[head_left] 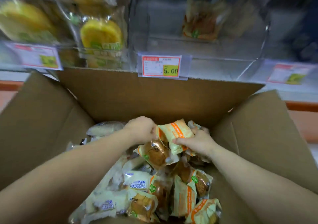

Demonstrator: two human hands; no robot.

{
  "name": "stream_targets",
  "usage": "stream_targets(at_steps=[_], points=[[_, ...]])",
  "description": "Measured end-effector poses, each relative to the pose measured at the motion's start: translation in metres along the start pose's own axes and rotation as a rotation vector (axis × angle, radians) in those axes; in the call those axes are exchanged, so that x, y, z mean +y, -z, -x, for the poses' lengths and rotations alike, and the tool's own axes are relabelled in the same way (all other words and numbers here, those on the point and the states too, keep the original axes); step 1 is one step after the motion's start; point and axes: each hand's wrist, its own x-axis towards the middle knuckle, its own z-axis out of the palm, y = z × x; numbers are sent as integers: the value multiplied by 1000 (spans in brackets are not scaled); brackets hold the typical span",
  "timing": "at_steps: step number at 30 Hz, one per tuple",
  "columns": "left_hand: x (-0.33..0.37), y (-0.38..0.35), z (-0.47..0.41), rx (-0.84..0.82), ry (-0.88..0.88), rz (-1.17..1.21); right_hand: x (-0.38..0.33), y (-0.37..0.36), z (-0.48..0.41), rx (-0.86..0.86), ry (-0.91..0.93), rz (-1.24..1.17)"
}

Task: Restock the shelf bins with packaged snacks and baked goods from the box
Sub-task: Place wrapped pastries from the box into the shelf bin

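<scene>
Your left hand (pixel 142 129) reaches into an open cardboard box (pixel 154 100). Its fingers are curled down and pinch the top edge of a brown cake packet (pixel 157 152), which hangs just below them. Just right of those fingers, touching that packet, is a cream-and-orange packet (pixel 175 133). Your right hand (pixel 197 141) grips it, thumb pressed on its near face and fingers curled round behind. Below both sets of fingers, loose packets (pixel 137 182) of the same kinds lie heaped in the box.

Well above and left of your left fingers, yellow cake packs (pixel 101 32) fill a bin on the shelf. Above and between your hands, a price tag (pixel 161 66) reads 15.60. It hangs on the front of a clear shelf bin (pixel 223 65). A single packet (pixel 199 26) lies at the back of that bin, blurred.
</scene>
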Motion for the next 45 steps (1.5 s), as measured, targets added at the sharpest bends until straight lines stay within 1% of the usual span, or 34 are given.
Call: stream_targets(at_steps=[2,5,10,13,16,20,23,27,31,34,38,39,41,43,44,45], points=[[6,30,24,47,-36,-50,-12,14,16,26,63,-5],[16,64,66,172,-69,-106,-25,34,49,75,174,-62],[38,104,138,502,-162,-119,-37,62,116,124,454,-279],[51,125,176,676,-229,-28,-44,85,151,125,610,-305],[63,144,199,844,-327,37,-56,112,183,153,692,-292],[77,176,208,1060,-393,-5,-79,145,212,248,785,-320],[87,191,198,1186,-364,-65,-92,159,217,266,825,-396],[93,206,166,1294,-338,-153,-106,172,192,308,820,-425],[92,232,124,1311,-298,-217,-127,191,151,354,837,-429],[84,243,91,1247,-252,-360,-140,196,125,357,778,-424],[68,246,45,1150,-168,-517,-150,187,92,288,715,-476],[68,247,38,1105,-137,-568,-151,184,83,295,686,-477],[71,248,30,905,-31,-657,-156,177,72,296,631,-466],[68,249,20,734,79,-715,-161,172,65,251,587,-414],[66,250,18,692,119,-728,-164,171,63,226,578,-348],[64,251,17,686,135,-726,-165,171,61,200,572,-261]])
